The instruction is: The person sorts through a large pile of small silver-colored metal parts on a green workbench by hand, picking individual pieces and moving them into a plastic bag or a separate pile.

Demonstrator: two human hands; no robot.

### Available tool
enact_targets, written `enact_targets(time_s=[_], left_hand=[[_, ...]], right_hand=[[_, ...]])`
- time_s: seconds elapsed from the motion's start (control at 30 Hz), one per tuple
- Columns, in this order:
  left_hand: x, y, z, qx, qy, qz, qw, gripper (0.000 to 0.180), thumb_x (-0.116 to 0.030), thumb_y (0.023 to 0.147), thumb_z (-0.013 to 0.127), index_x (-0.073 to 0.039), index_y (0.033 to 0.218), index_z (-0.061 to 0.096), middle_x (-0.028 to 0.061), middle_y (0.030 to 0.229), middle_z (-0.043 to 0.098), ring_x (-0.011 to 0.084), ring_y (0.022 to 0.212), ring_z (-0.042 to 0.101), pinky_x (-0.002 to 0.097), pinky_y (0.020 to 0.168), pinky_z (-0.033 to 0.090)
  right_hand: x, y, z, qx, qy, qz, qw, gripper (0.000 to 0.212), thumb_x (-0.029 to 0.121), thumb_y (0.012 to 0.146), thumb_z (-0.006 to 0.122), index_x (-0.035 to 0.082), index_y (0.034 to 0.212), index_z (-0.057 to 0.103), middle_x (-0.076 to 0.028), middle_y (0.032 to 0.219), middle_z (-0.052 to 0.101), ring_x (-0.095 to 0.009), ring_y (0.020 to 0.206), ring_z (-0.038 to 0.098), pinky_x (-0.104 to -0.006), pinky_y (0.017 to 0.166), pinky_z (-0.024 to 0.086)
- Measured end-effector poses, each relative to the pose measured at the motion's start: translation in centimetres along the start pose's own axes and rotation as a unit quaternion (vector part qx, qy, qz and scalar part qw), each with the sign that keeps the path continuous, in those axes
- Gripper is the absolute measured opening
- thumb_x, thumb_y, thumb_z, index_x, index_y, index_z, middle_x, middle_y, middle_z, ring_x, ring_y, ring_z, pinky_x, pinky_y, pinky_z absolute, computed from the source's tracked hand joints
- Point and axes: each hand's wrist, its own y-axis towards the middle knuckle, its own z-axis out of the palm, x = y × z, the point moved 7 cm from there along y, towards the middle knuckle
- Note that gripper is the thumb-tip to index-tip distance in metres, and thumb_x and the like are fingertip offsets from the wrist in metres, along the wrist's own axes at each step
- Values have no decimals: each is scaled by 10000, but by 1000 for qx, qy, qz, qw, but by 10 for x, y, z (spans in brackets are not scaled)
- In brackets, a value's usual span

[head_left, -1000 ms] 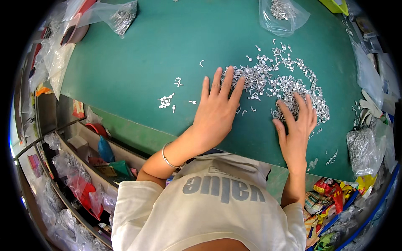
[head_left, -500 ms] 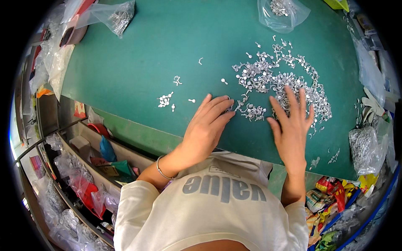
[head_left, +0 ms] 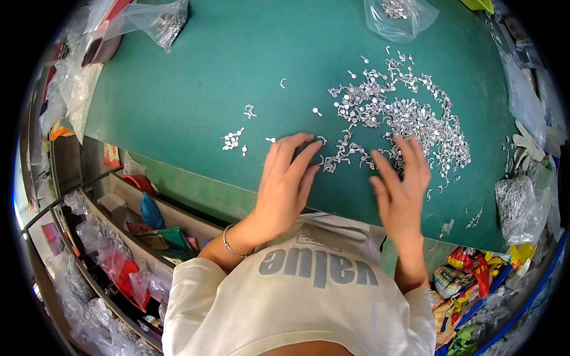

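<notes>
Hands [head_left: 284,184] [head_left: 404,193] nearer table [head_left: 190,113] edge, silvery pieces [head_left: 342,156] between.

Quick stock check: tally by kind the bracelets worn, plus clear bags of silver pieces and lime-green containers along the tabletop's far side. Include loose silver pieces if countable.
Bracelet: 1
Clear bags: 2 (upper-left bag, upper-middle bag)
Lime-green container: 1
Total: 4, excluding loose silver pieces, too overlapped to count

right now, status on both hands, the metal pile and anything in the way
Left hand open, near-left of metal pile. Right hand open, at pile's near edge. Pile spread loose on green tabletop. Only small parts between hands.
</notes>
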Motion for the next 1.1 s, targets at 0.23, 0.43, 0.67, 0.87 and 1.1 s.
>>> enact_targets(time_s=[0.23,0.43,0.67,0.87,1.1], left_hand=[[-1,4,3,2,-30,-17,999,412,111,791,616,8,1189,594,164,1211,551,343,1063,536,392,912,441],[0,4,15,15,-12,-5,1000,409,146,788,572,13,1174,602,163,1189,554,338,1046,543,385,879,462],[-19,2,36,99,-150,79,981,555,141,665,548,21,1207,582,183,1208,519,355,1034,520,415,855,467],[-15,19,27,61,71,35,995,593,156,681,529,-46,1232,613,130,1243,521,333,1073,482,408,899,414],[5,7,13,62,36,-17,997,606,136,673,545,-25,1256,585,137,1284,491,330,1113,460,436,899,376]], right_hand=[[27,-2,25,93,-51,-37,994,469,173,760,757,241,1214,656,-122,1491,369,-429,1395,262,-619,1078,218],[-11,-19,-9,-40,-94,59,993,381,148,801,718,214,1174,685,-137,1496,360,-436,1392,260,-607,1080,192],[-6,-10,-2,-13,-90,22,996,389,182,807,718,152,1192,669,-160,1474,387,-436,1383,281,-574,1081,206],[2,9,-2,-18,-31,17,999,410,154,796,731,165,1200,659,-154,1453,401,-418,1385,284,-565,1077,221],[-13,-5,-9,-57,-77,17,995,365,138,798,726,138,1159,677,-148,1424,440,-405,1378,309,-564,1074,221]])
